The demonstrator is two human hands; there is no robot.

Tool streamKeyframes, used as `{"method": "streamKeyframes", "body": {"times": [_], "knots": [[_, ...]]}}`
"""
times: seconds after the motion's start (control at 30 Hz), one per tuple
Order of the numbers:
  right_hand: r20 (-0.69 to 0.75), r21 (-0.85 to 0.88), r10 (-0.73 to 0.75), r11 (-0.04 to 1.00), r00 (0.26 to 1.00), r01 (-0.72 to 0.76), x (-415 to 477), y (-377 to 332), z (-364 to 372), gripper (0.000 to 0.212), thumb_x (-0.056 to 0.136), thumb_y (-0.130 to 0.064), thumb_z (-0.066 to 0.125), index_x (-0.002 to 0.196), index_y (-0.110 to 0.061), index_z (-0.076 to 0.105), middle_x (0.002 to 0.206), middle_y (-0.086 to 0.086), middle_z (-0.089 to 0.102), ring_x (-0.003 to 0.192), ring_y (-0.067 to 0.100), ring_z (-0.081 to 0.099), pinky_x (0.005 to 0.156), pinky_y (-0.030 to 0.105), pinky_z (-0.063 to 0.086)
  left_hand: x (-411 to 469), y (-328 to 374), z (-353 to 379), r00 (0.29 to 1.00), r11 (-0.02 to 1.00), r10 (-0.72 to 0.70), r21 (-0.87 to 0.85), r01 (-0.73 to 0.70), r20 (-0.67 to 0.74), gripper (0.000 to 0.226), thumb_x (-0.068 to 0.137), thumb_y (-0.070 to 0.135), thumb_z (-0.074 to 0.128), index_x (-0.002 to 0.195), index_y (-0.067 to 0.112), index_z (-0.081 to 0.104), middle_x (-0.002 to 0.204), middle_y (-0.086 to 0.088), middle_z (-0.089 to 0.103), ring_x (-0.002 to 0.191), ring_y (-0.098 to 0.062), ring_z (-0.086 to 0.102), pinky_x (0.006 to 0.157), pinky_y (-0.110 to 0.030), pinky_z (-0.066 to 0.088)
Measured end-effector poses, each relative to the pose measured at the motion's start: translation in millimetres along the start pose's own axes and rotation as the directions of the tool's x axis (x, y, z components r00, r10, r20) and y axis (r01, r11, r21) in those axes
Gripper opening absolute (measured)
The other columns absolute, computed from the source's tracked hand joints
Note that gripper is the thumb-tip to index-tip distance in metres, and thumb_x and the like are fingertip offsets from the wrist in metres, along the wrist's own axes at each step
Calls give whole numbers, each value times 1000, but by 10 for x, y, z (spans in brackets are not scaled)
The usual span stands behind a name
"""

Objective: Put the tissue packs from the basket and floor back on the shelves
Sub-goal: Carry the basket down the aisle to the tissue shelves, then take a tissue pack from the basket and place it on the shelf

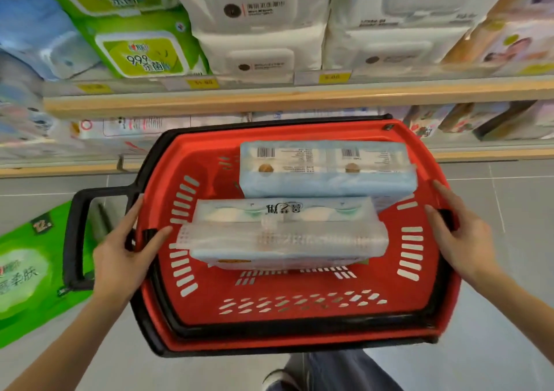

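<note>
Blue pack [328, 167]: lies in the basket at its 12 o'clock end, long axis running 9 to 3 o'clock, barcode side up, its right end propped on the rim.
White pack [283, 234]: lies flat in the basket just toward 6 o'clock of the blue pack, touching it; long axis also 9 to 3 o'clock, print upside down to the camera.
Green pack [28, 270]: on the floor at 9 o'clock of the basket, partly cut off by the frame edge, tilted so its long axis runs about 7 to 1 o'clock.
Basket [299, 315]: red with black rim; black handle sticks out toward 9 o'clock.
Left hand [126, 252]: open, fingers spread and pointing to 1 o'clock, palm over the 9 o'clock rim; whether it presses the rim is unclear.
Right hand [458, 234]: open, fingers pointing to 11 o'clock, resting at the 3 o'clock rim, not closed around anything.
Hands: well apart, one at each side, holding no pack.
Shelves [299, 96]: at 12 o'clock beyond the basket, stocked with wipes and tissue packs.
Floor [509, 345]: grey tiles.
</note>
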State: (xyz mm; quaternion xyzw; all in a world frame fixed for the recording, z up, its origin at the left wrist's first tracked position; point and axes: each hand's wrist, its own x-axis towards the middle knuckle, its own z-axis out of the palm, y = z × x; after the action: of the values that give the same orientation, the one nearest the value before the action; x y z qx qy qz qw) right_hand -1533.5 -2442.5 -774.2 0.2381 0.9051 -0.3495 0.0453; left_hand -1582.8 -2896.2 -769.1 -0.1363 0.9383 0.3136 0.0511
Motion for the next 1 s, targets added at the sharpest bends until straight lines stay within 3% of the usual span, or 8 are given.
{"method": "streamKeyframes", "body": {"times": [0.1, 0.23, 0.33, 0.47, 0.6, 0.77, 0.87, 1.0], "knots": [[12, -32, -9, 999, 1000, 9, -35, -12, 6, 46, 92, -23, 49, 137, -23, 39, 125, 16, 58, 102, 28, 57, 86, 31, 41, -30, -27, 0, 1000, 1000, 17, 0, -17, 10, 65, 77, 29, 70, 125, 51, 33, 127, -3, 59, 108, -8, 51, 86, 2, 31], [17, -46, -14, 999, 1000, 14, -41, -21, 10, 46, 93, -22, 48, 138, -21, 38, 123, 21, 57, 101, 29, 57, 83, 29, 40, -62, 1, 6, 1000, 999, 17, -38, -17, 3, 64, 78, 29, 70, 127, 49, 34, 129, -4, 58, 107, -7, 50, 96, -21, 38], [61, -82, -23, 996, 998, 28, -32, -21, 0, 52, 91, -37, 43, 140, -23, 33, 119, 24, 55, 94, 29, 56, 80, 30, 39, -65, 3, -25, 999, 999, 1, -46, 1, 42, 63, 80, 34, 66, 125, 57, 28, 129, -4, 58, 110, -11, 51, 99, -32, 39], [154, -102, 126, 989, 980, -111, -75, -143, -53, 54, 94, -34, 40, 144, -27, 22, 132, 24, 39, 116, 39, 47, 94, 40, 40, -56, -77, -103, 980, 998, -46, 60, 34, 196, 73, 80, 60, 55, 142, 48, 19, 135, -13, 50, 122, -32, 48, 102, -47, 39], [116, -142, 40, 990, 992, -24, -238, -280, -184, 59, 89, -33, 51, 142, -17, 28, 139, 21, 30, 125, 38, 40, 99, 44, 39, -144, 44, -254, 976, 995, -17, 101, -5, 215, 85, 71, 69, 45, 145, 39, 17, 152, -14, 23, 142, -27, 20, 109, -50, 26], [191, -134, -219, 960, 957, 247, -524, -438, -289, 75, 74, -58, 50, 135, -16, 40, 137, 12, 36, 125, 27, 41, 99, 41, 40, -316, 209, -392, 942, 956, 209, 147, -253, 264, 89, 69, 48, 72, 144, 27, 28, 152, -5, 26, 136, -22, 32, 102, -48, 37], [319, -104, -301, 931, 899, 349, -580, -468, -227, 93, 63, -81, 42, 137, -25, 33, 137, 1, 36, 122, 12, 38, 96, 35, 41, -330, 256, -338, 879, 936, 268, 110, -335, 395, 105, 58, 57, 71, 145, 31, 17, 152, 1, 24, 131, -5, 26, 103, -38, 36], [398, -102, -425, 860, 813, 500, -459, -473, -58, 96, 61, -68, 58, 141, -36, 16, 142, 3, 33, 124, 14, 39, 94, 36, 46, -272, 335, -170, 846, 935, 286, 64, -350, 450, 119, 55, 45, 84, 143, 34, 5, 152, 1, 22, 133, -6, 24, 107, -37, 32]]}}
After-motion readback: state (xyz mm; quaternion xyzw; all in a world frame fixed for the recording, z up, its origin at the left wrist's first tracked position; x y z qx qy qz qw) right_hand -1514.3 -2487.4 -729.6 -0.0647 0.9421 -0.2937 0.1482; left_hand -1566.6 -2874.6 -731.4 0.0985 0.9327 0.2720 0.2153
